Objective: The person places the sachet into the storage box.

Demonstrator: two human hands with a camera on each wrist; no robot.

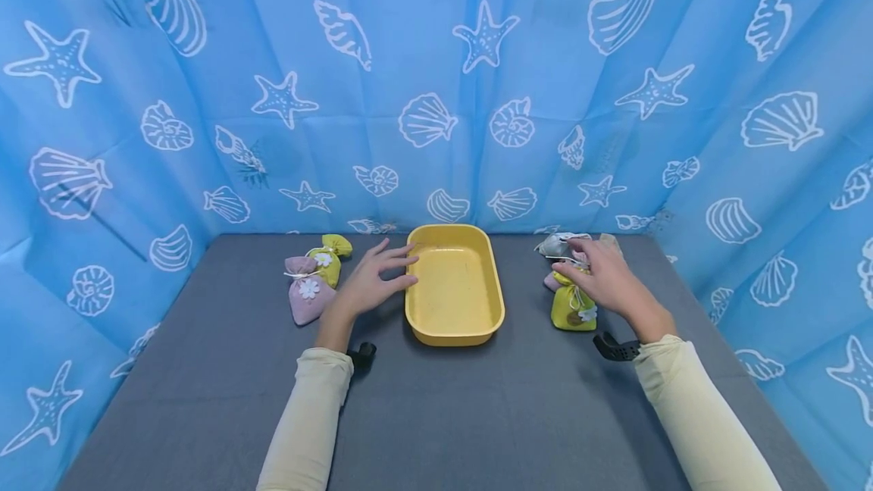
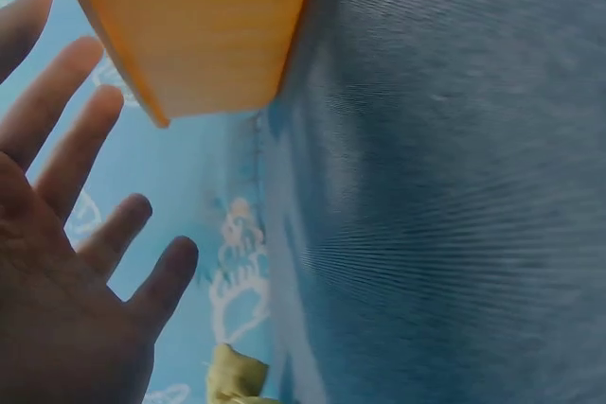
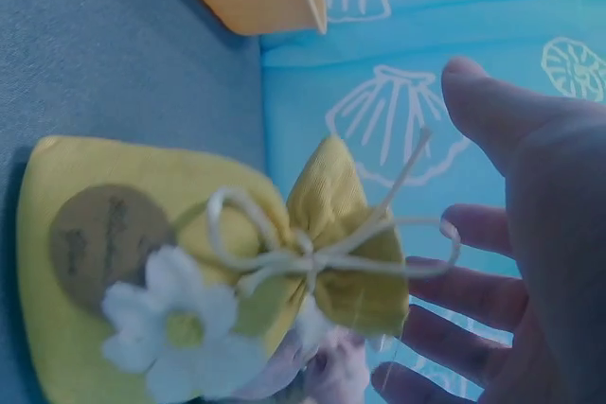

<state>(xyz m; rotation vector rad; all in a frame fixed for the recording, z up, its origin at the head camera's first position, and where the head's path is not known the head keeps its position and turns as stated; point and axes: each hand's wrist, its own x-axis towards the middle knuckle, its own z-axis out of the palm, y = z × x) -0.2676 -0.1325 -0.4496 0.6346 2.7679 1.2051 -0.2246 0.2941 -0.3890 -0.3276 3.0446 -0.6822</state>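
Observation:
My left hand [image 1: 368,279], fingers spread and empty, hovers by the left rim of a yellow plastic tub [image 1: 455,339]. In the left wrist view, the tub [image 2: 204,35] stands just beyond the fingertips. My right hand [image 1: 607,275] is above a group of small drawstring pouches on the right. The right wrist view shows its thumb and fingers apart around the tied neck of a yellow pouch [image 3: 194,177], not closed on it. That pouch has a white flower, a round brown tag and a white cord bow. Pink and grey pouches [image 1: 554,245] behind are partly hidden.
Left of the tub, a pink pouch [image 1: 307,311] with a white flower lies against a yellow-green pouch [image 1: 332,273]. Everything rests on a grey cloth-covered table [image 1: 436,423]. A blue curtain [image 1: 436,59] with white seashell prints hangs behind and at both sides.

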